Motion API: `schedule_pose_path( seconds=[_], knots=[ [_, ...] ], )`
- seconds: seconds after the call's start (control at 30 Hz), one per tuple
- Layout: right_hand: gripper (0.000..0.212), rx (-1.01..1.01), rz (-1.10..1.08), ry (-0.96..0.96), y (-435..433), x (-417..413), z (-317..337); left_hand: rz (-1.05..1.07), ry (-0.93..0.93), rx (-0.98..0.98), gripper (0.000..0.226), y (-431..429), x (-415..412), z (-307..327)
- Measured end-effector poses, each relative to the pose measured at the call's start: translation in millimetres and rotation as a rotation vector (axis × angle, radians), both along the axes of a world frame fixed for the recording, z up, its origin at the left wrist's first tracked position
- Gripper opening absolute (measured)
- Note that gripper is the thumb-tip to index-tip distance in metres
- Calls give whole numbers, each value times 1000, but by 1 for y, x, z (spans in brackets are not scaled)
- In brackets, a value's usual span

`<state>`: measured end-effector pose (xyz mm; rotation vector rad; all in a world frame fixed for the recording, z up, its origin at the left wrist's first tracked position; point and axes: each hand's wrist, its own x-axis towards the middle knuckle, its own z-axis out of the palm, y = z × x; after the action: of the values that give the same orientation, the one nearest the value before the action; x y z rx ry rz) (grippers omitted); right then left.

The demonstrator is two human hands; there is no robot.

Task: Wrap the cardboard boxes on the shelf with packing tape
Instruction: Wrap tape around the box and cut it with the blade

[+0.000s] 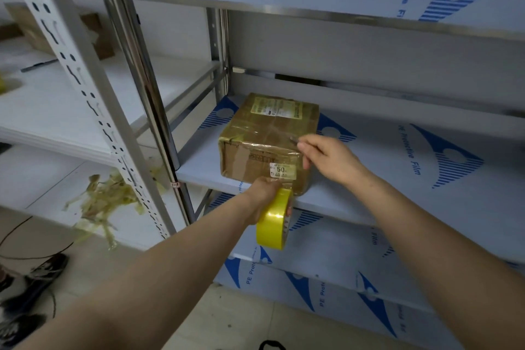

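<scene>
**While the roll [274,221] hangs at the box [267,133] front, a tool [294,139] waits at its top edge**

Though it sits square on the shelf [369,179], close to the left post, the box looks small and light enough to turn with one hand. Its cardboard should be stiff at the corners and softer across the flat faces. The glossy tape already over it probably makes those faces slippery, so I would take it by the edges or corners.

The left hand [262,196] grips the yellow roll at the box's lower front edge, and a clear strip runs from the roll up onto the front face. The roll is rigid and easy to hold. The loose strip will likely cling to whatever it brushes.

The right hand [326,156] pinches the thin grey tool at the top front edge. It is likely a blade, but too small to be sure.

I cannot see the box's back or underside. The left fingers are mostly tucked behind the roll, and I cannot tell whether the strip is cut yet. The front label [279,170] is blurred apart from a "50".
</scene>
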<state>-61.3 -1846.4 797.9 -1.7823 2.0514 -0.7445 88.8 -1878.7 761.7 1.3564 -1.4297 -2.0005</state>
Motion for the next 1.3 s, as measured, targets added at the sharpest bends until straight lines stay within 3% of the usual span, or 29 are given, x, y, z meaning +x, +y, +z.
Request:
schedule_pose_path(
  seconds=[0.07,0.2,0.37,0.53,0.67,0.8,0.9,1.0,1.1,1.3],
  knots=[
    [21,130,-11,200,10,-3,1,17,-3,1,19,0,0,2],
    [34,187,-54,568,15,-4,-1,11,-25,-11,19,0,0,4],
    [36,252,-34,751,8,3,-3,25,-61,-15,18,1,0,7],
    [21,270,-57,912,3,3,-11,37,-75,-72,30,-1,0,8],
    [22,345,17,1040,4,3,-18,17,-63,-82,23,-2,0,7],
    [21,409,-71,716,18,-21,-29,0,-68,-80,20,-4,0,5],
    [16,540,-265,177,36,-56,-24,5,-84,-73,23,-4,-1,5],
    [10,479,-530,-271,51,-87,-35,21,-94,-61,21,-5,-5,4],
    [26,344,-605,-359,51,-100,-62,39,-123,-55,19,-6,-4,3],
    [26,153,-543,-167,33,-95,-105,46,-143,-62,16,-9,-7,-5]
  ],
)
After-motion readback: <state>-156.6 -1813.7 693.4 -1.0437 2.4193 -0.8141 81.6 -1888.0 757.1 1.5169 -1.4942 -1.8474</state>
